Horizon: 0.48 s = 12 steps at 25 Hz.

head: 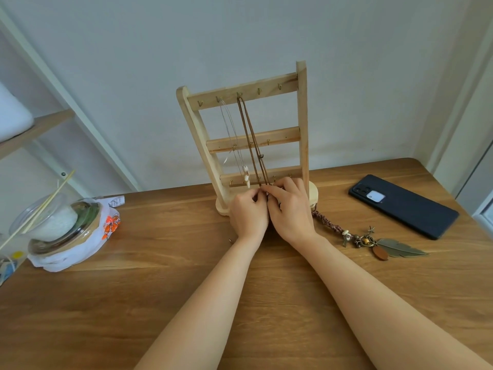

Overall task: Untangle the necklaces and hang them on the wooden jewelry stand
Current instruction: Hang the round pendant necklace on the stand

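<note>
The wooden jewelry stand (302,124) stands upright at the back of the table. A brown cord necklace (249,134) hangs from a hook on its top bar. A thin wire necklace with pale shell beads (246,175) hangs from the hook to its left. My left hand (249,213) and my right hand (290,208) meet at the stand's foot and both pinch the lower end of the brown cord, which they hide. A braided necklace with a metal feather pendant (398,248) lies on the table right of my right hand; its upper end runs behind that hand.
A dark phone (408,206) lies face down at the right. At the left edge a lidded food bowl (62,228) sits in a white plastic bag with chopsticks (40,206) across it. A shelf unit (37,126) stands left of the wooden table (160,289).
</note>
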Tool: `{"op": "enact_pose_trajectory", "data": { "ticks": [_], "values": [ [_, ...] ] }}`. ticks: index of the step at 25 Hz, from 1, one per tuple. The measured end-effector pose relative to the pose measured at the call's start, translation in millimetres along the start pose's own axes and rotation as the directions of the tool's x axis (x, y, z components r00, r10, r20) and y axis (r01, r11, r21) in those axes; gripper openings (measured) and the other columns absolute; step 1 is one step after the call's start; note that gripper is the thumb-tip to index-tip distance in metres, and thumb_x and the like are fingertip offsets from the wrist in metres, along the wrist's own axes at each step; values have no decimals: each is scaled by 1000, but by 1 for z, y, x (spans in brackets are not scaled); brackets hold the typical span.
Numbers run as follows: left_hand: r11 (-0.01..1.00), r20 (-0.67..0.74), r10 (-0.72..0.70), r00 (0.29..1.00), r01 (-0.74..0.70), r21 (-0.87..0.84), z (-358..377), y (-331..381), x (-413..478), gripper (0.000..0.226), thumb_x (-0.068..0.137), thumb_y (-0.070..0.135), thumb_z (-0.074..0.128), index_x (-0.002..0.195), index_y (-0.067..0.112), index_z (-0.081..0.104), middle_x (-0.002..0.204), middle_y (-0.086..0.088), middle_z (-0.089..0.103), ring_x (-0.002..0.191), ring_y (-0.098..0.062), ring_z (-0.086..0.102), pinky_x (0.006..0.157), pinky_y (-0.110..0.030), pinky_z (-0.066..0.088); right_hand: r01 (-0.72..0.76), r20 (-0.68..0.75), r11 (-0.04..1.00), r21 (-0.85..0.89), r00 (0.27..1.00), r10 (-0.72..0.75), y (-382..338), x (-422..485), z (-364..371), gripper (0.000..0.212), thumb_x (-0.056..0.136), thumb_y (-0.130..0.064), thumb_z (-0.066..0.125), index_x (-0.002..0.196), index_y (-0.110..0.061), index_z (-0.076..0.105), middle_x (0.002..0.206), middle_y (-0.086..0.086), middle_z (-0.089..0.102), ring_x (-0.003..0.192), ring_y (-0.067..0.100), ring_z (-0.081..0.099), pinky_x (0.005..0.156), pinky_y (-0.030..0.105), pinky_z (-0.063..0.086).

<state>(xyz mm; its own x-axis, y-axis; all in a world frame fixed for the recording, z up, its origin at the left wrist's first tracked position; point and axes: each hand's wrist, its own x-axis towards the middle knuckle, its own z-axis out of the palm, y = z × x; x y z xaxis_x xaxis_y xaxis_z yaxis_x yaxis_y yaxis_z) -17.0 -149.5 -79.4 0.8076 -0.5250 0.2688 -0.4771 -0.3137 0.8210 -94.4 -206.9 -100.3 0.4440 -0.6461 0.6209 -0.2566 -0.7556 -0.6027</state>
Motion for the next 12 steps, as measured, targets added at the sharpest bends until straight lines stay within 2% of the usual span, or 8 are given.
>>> {"op": "enact_pose_trajectory", "data": {
  "ticks": [2, 4, 7, 10, 12],
  "values": [
    [1000, 31, 7, 999, -8, 15, 4, 2, 5, 35, 94, 17, 59, 60, 15, 66, 52, -3, 59, 51, -21, 53, 46, -35, 39, -7, 11, 999, 46, 1000, 6, 1, 1, -3, 32, 95, -9, 53, 118, -15, 73, 98, 2, 59, 97, 20, 45, 81, 37, 47],
    [998, 46, 41, 998, -43, 45, 4, 1, 7, 37, 95, 17, 59, 59, 14, 64, 51, -3, 57, 49, -19, 50, 46, -34, 37, -23, 41, 999, 47, 999, 22, 1, 3, -4, 37, 95, -13, 48, 123, -19, 72, 99, 1, 55, 97, 20, 43, 83, 40, 45],
    [990, 73, 99, 992, -106, 95, 0, -2, 4, 39, 97, 23, 58, 59, 14, 62, 51, -1, 57, 50, -21, 53, 46, -36, 38, -87, 134, 996, 7, 987, 85, -1, 5, -6, 46, 95, -22, 39, 131, -30, 65, 102, -2, 47, 99, 19, 36, 88, 38, 34],
    [958, 96, 190, 977, -206, 199, -11, 0, -3, 35, 99, 24, 56, 65, 15, 64, 52, 4, 55, 50, -14, 50, 45, -30, 33, -172, 221, 984, 49, 962, 158, -7, 5, -8, 53, 92, -27, 32, 137, -36, 59, 104, -5, 41, 101, 16, 30, 91, 33, 24],
    [903, 102, 285, 953, -302, 306, -22, 4, -6, 30, 98, 22, 56, 71, 17, 67, 54, 8, 52, 50, -11, 46, 48, -29, 33, -240, 268, 966, 94, 941, 207, -9, 5, -11, 56, 90, -31, 30, 139, -38, 56, 103, -6, 39, 100, 14, 28, 93, 31, 20]
  ]
}}
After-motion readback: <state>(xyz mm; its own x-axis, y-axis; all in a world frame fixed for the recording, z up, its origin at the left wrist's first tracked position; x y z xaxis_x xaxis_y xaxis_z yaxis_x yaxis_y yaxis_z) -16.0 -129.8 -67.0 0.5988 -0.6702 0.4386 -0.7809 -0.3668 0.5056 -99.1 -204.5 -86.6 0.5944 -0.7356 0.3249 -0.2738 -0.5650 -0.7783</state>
